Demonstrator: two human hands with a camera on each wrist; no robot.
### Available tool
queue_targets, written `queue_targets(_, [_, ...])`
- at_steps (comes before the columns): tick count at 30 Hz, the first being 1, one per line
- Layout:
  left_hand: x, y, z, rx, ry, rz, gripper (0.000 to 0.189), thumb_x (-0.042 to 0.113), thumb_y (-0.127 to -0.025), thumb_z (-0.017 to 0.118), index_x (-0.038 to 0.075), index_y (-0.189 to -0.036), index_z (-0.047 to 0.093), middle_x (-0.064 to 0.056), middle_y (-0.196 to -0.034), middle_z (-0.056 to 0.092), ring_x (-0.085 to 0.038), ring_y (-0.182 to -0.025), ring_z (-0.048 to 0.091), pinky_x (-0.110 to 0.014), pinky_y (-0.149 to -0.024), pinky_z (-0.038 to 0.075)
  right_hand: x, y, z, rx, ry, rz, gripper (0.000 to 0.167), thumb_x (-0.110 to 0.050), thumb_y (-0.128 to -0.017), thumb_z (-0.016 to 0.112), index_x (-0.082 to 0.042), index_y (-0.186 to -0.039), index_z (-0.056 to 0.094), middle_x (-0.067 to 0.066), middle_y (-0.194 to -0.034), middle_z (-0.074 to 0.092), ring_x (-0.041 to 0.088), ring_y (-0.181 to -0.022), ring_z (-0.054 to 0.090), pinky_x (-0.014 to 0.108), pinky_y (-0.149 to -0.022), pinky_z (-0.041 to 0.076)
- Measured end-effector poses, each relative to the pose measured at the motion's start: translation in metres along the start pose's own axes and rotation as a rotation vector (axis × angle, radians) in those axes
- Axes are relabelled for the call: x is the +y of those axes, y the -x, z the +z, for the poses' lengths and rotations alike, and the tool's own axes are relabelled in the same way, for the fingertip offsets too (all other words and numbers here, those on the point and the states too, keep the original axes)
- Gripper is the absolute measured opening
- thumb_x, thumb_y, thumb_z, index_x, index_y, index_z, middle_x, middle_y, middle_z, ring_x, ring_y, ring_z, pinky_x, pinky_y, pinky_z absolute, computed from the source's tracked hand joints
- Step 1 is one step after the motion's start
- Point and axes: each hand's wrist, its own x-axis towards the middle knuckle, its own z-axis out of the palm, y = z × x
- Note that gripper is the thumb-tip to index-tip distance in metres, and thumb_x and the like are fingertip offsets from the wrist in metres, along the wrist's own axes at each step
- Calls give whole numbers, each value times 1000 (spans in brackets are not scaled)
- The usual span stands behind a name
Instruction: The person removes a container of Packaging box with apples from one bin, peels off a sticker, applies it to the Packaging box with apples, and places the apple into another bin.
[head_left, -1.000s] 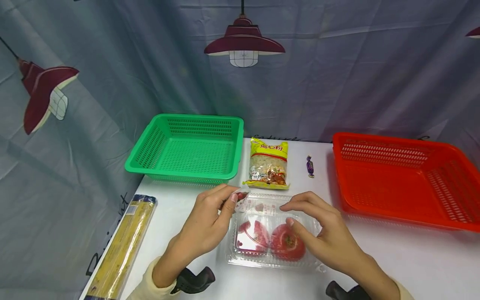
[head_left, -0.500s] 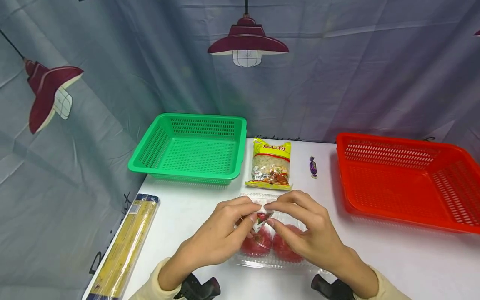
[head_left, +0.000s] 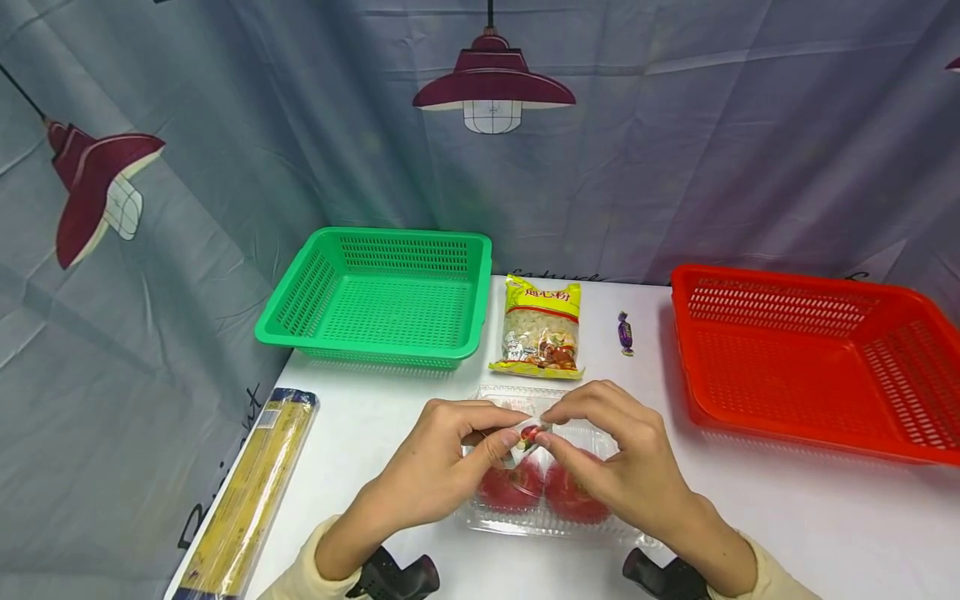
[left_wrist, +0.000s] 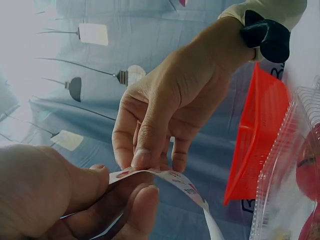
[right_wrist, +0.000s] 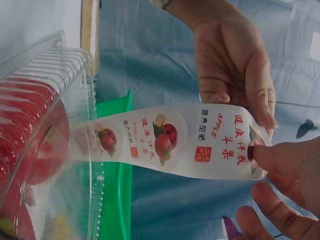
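A white strip of apple stickers [head_left: 528, 437] is held up over a clear plastic clamshell box [head_left: 495, 522]. My left hand [head_left: 431, 458] pinches the strip between thumb and fingers. From the other side, the thumb and fingertips of my right hand [head_left: 626, 458] pinch its end. In the right wrist view the strip [right_wrist: 165, 140] shows red apples and printed lettering, and hangs down towards the box. Red round fruits [head_left: 576, 496] sit inside the box, seen through its closed lid. Whether a sticker is lifting from the backing cannot be made out.
A green basket [head_left: 375, 354] stands at the back left, a red basket [head_left: 795, 442] at the right. Between them lie a yellow-topped pasta bag [head_left: 542, 329] and a purple wrapped candy [head_left: 626, 333]. A long pack of noodles [head_left: 247, 492] lies along the left edge.
The left hand has brought the strip rightward over the box. My right hand has moved left to meet it, and its fingertips have closed on the strip's end.
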Motion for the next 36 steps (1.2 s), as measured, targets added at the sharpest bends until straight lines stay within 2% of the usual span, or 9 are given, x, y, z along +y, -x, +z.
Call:
queue_targets(4, [0,1,0,32,8,-14,17,10,-97,62,3,-108,74,0,-98,72,-7,-70,65,-25,-64,55,1,1,0,1,-17,2,20,-27,-93,70,-8,-90,70,1,-87,66,17,-82,61,20,-82,48])
queue_targets(10, [-2,0,1,77,10,-23,13,8,-97,63,4,-100,74,2,-91,72,-7,-73,66,-26,-66,55,1,5,2,-9,-11,12,19,-27,-96,66,-8,-91,68,0,-89,66,15,-83,60,20,-82,48])
queue_targets(14, [-5,-1,-1,139,14,-38,12,6,-98,61,2,-96,72,1,-84,70,-9,-74,67,-28,-69,56,-1,6,2,-5,-16,13,15,-22,-96,66,-8,-91,66,1,-89,64,15,-82,59,19,-82,49])
queue_targets(17, [-10,-1,-5,219,8,-60,12,3,-98,60,1,-94,71,-1,-79,68,-12,-72,66,-28,-68,56,-2,7,0,-5,-20,29,7,-11,-91,71,-8,-91,65,1,-89,63,15,-82,59,19,-82,49])
queue_targets(22, [-20,0,-15,375,-31,-141,13,0,-96,60,3,-90,71,-1,-74,66,-13,-67,66,-29,-61,55,-3,6,-3,20,-44,22,10,0,-86,71,-6,-89,63,3,-87,62,16,-81,58,20,-82,49])
queue_targets(29, [-41,9,-39,560,-111,-251,10,2,-93,62,0,-94,72,-6,-74,68,-20,-67,67,-28,-57,53,0,9,-8,19,-38,49,7,-5,-88,70,-5,-90,64,2,-87,63,16,-83,58,20,-85,48])
queue_targets(32, [-51,16,-51,635,-171,-286,10,2,-93,63,-2,-94,72,-8,-74,69,-21,-66,67,-26,-56,52,2,12,-10,13,-20,75,15,3,-82,73,-6,-90,64,1,-88,63,16,-83,58,20,-86,48])
queue_targets(36, [-66,27,-68,746,-287,-329,9,3,-90,64,0,-92,73,-6,-71,69,-15,-60,66,-23,-51,48,3,17,-12,5,9,118,34,15,-68,75,-9,-91,65,-1,-89,64,15,-85,59,20,-86,48])
